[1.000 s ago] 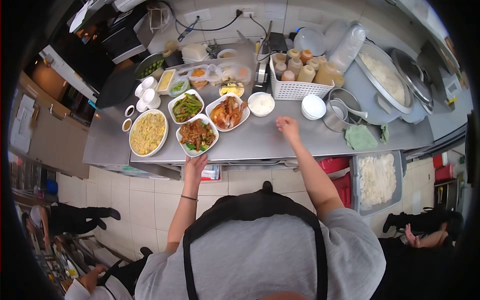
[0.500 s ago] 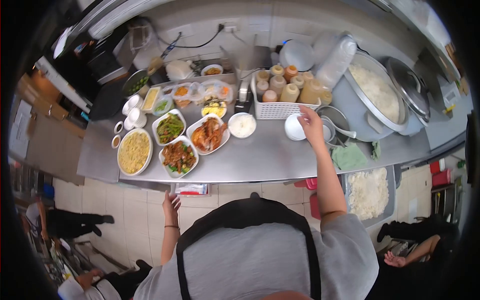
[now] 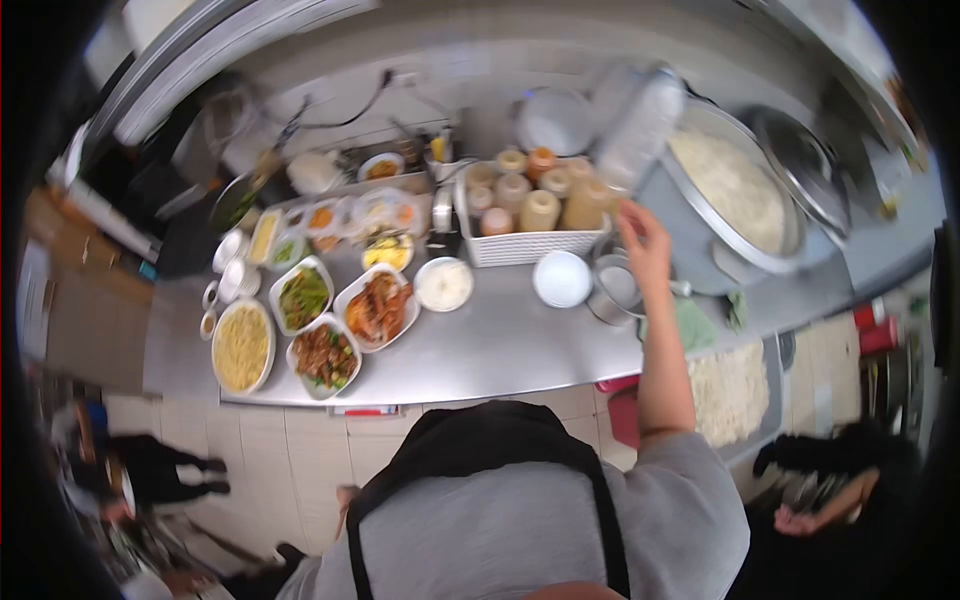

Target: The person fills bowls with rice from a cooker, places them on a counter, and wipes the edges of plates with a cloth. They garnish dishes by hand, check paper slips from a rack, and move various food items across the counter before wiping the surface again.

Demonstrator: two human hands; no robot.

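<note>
Above the metal pot (image 3: 610, 300) is my right hand (image 3: 648, 240), fingers apart and bent downward, with nothing visible in them. A small white container (image 3: 622, 285) sits inside that pot. Left of it on the counter stands a round white bowl (image 3: 562, 279), apart from my hand. A ladle handle (image 3: 685, 289) shows beyond my wrist. Only a sliver of my left hand (image 3: 347, 493) shows, low beside my apron; its fingers are hidden.
A white basket (image 3: 540, 248) holds several sauce bottles. A large rice pan (image 3: 700, 210) stands at right, near a green cloth (image 3: 692, 325). Left are a rice bowl (image 3: 444, 284), roast chicken (image 3: 378, 308) and noodles (image 3: 242, 346). Other people stand behind.
My right hand has moved from beside the white bowl to above the pot. My left hand has dropped back toward my body. The whole view has shifted.
</note>
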